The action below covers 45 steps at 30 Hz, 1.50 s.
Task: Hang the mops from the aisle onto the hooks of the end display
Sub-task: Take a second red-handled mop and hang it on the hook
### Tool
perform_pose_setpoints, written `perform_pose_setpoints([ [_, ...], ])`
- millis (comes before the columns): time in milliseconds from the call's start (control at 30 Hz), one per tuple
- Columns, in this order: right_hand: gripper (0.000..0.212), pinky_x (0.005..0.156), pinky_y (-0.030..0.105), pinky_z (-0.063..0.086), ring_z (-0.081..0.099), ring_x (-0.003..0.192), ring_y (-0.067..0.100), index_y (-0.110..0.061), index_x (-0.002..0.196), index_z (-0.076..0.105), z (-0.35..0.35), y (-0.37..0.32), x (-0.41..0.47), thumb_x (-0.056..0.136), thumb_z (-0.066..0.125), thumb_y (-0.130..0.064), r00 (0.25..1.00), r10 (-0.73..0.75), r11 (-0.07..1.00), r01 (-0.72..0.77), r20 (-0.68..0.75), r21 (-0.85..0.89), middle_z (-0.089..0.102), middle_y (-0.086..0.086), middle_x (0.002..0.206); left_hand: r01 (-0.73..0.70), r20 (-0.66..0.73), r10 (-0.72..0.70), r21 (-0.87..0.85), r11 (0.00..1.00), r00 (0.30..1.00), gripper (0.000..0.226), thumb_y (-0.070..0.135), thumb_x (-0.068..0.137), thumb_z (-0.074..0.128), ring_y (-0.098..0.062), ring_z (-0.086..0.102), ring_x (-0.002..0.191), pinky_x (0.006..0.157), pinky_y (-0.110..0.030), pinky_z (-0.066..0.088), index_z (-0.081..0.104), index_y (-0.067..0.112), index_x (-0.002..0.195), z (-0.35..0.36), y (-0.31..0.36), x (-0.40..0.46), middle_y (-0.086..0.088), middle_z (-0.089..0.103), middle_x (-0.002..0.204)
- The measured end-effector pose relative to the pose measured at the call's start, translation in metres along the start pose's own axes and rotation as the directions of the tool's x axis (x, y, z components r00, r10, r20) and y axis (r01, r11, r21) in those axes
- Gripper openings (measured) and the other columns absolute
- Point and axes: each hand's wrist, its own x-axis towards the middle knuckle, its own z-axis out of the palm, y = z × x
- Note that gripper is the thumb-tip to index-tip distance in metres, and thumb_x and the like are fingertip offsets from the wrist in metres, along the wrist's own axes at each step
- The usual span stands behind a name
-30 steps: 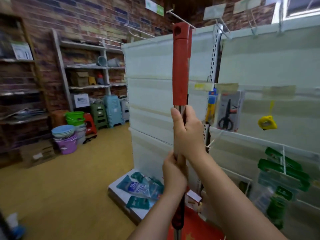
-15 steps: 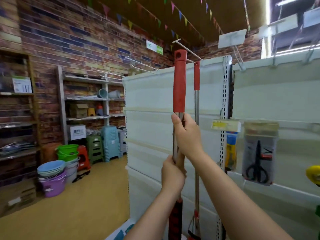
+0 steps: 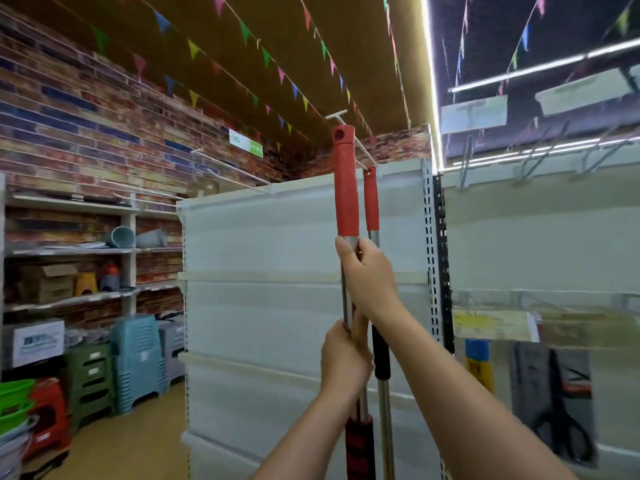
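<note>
I hold a mop upright by its metal pole, its red grip (image 3: 345, 181) topped by a hanging hole. My right hand (image 3: 367, 275) is shut on the pole just under the red grip; my left hand (image 3: 343, 358) is shut on it lower down. The hole sits just below the tip of a long white hook (image 3: 349, 133) that sticks out from the top of the white end display (image 3: 263, 306). A second mop (image 3: 371, 202) with a red grip hangs on that same hook, close behind the held one. The mop heads are out of view.
More white hooks (image 3: 228, 171) jut from the display's top to the left. Wall shelves (image 3: 69, 251) with boxes, stacked plastic stools (image 3: 138, 362) and green basins (image 3: 14, 400) stand at the left. Packaged scissors (image 3: 554, 407) hang on the aisle side at the right.
My view has tilted upward and closer to the display top. Both hands have raised the mop, bringing its hole up near the hook tip.
</note>
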Motion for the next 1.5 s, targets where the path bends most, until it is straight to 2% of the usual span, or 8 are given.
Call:
perform_pose_setpoints([
  [100, 0.036, 0.059, 0.035, 0.036, 0.04, 0.055, 0.016, -0.021, 0.064, 0.037, 0.007, 0.006, 0.021, 0.094, 0.044, -0.04, 1.0, 0.027, 0.999, -0.027, -0.016, -0.039, 0.041, -0.002, 0.059, 0.024, 0.012, -0.024, -0.024, 0.999, 1.0, 0.036, 0.038, 0.09, 0.04, -0.027, 0.047, 0.052, 0.063, -0.039, 0.04, 0.046, 0.011, 0.066, 0.001, -0.003, 0.028, -0.009, 0.05, 0.057],
  [233, 0.036, 0.06, 0.034, 0.035, 0.04, 0.056, 0.016, -0.019, 0.065, 0.037, 0.017, 0.013, 0.045, 0.095, 0.042, -0.04, 0.999, 0.029, 0.995, -0.031, -0.02, -0.098, 0.04, -0.002, 0.06, -0.006, 0.046, 0.005, 0.02, 1.0, 0.999, 0.053, 0.065, 0.08, 0.042, -0.028, 0.052, 0.054, 0.063, -0.038, 0.044, 0.05, 0.013, 0.07, 0.0, -0.004, 0.057, -0.007, 0.054, 0.057],
  [633, 0.039, 0.053, 0.029, 0.03, 0.036, 0.053, 0.012, -0.02, 0.063, 0.033, 0.022, 0.033, 0.077, 0.095, 0.042, -0.038, 0.996, -0.011, 0.99, -0.001, -0.086, -0.138, 0.037, -0.004, 0.058, 0.044, 0.126, -0.041, -0.015, 0.999, 0.991, 0.044, 0.051, 0.09, 0.042, -0.022, 0.049, 0.047, 0.06, -0.034, 0.045, 0.049, 0.011, 0.073, 0.011, 0.0, 0.092, -0.006, 0.052, 0.056],
  [733, 0.039, 0.052, 0.027, 0.03, 0.035, 0.052, 0.011, -0.019, 0.062, 0.033, 0.02, 0.041, 0.078, 0.096, 0.042, -0.037, 0.996, 0.002, 0.991, -0.013, -0.085, -0.131, 0.036, -0.005, 0.058, 0.05, 0.141, -0.056, 0.047, 0.998, 0.988, 0.032, 0.037, 0.092, 0.041, -0.026, 0.052, 0.053, 0.063, -0.041, 0.049, 0.049, 0.01, 0.077, 0.016, -0.006, 0.098, -0.009, 0.054, 0.06],
  [1033, 0.037, 0.064, 0.038, 0.044, 0.045, 0.059, 0.019, -0.02, 0.064, 0.036, 0.019, 0.072, 0.094, 0.096, 0.04, -0.038, 0.993, 0.103, 0.989, -0.108, -0.055, -0.096, 0.041, -0.002, 0.06, 0.077, 0.155, -0.092, 0.098, 0.992, 0.984, 0.044, 0.051, 0.09, 0.042, -0.027, 0.051, 0.052, 0.068, -0.042, 0.05, 0.047, 0.009, 0.076, 0.036, -0.019, 0.121, -0.007, 0.052, 0.055],
  [1200, 0.037, 0.073, 0.044, 0.049, 0.052, 0.068, 0.026, -0.02, 0.066, 0.037, 0.019, 0.093, 0.114, 0.094, 0.039, -0.045, 0.98, 0.184, 0.971, -0.193, -0.079, -0.138, 0.043, -0.002, 0.064, 0.086, 0.162, -0.101, 0.101, 0.991, 0.982, 0.053, 0.058, 0.089, 0.039, -0.023, 0.049, 0.046, 0.061, -0.031, 0.044, 0.046, 0.008, 0.073, 0.05, -0.021, 0.139, -0.007, 0.052, 0.053],
  [1333, 0.038, 0.079, 0.047, 0.05, 0.057, 0.075, 0.029, -0.02, 0.068, 0.039, 0.019, 0.109, 0.13, 0.091, 0.036, -0.05, 0.967, 0.239, 0.953, -0.251, -0.089, -0.168, 0.047, -0.001, 0.068, 0.088, 0.181, -0.11, 0.129, 0.988, 0.977, 0.053, 0.057, 0.09, 0.038, -0.018, 0.045, 0.043, 0.042, -0.025, 0.037, 0.046, 0.006, 0.081, 0.06, -0.023, 0.155, -0.007, 0.05, 0.056],
  [1500, 0.037, 0.077, 0.047, 0.05, 0.059, 0.076, 0.029, -0.021, 0.069, 0.041, 0.022, 0.126, 0.139, 0.091, 0.036, -0.05, 0.968, 0.221, 0.956, -0.239, -0.116, -0.171, 0.05, 0.0, 0.07, 0.052, 0.186, -0.075, 0.125, 0.991, 0.98, 0.051, 0.051, 0.093, 0.037, -0.02, 0.046, 0.043, 0.044, -0.026, 0.039, 0.047, 0.005, 0.075, 0.068, -0.033, 0.171, -0.008, 0.05, 0.054],
])
